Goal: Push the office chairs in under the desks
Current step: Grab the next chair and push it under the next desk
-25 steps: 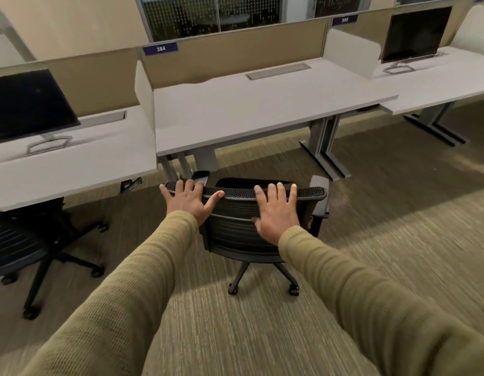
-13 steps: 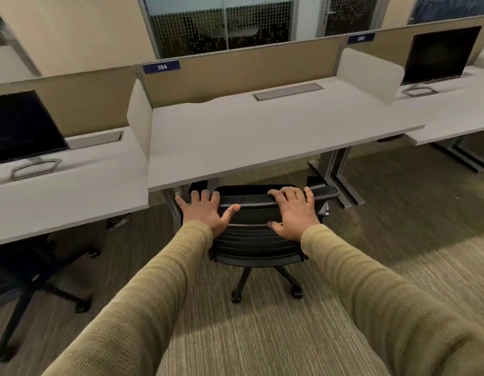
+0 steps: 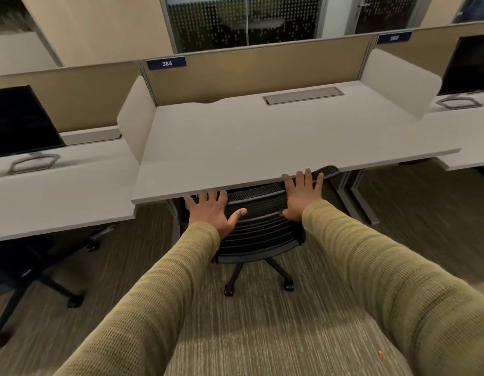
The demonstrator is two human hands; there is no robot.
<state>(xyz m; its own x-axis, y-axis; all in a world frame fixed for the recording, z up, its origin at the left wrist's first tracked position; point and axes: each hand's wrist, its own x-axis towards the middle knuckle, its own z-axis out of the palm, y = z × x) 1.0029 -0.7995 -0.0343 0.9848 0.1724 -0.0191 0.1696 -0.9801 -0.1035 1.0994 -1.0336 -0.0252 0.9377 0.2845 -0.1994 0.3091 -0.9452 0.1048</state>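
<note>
A black mesh office chair stands at the front edge of the white desk labelled 384. Its seat and armrests are hidden under the desktop, while the backrest and wheeled base show in front. My left hand lies flat on the left part of the backrest, fingers spread. My right hand presses flat on the right part, its fingertips at the desk's edge. Neither hand is closed around the chair.
A second black chair stands partly out from the left desk, which carries a monitor. The right desk holds another monitor. Metal desk legs stand right of the chair. Carpet lies behind me.
The chair has rolled forward under desk 384, and I have moved closer with it. My fingers went from curled over the backrest's top to lying flat against it.
</note>
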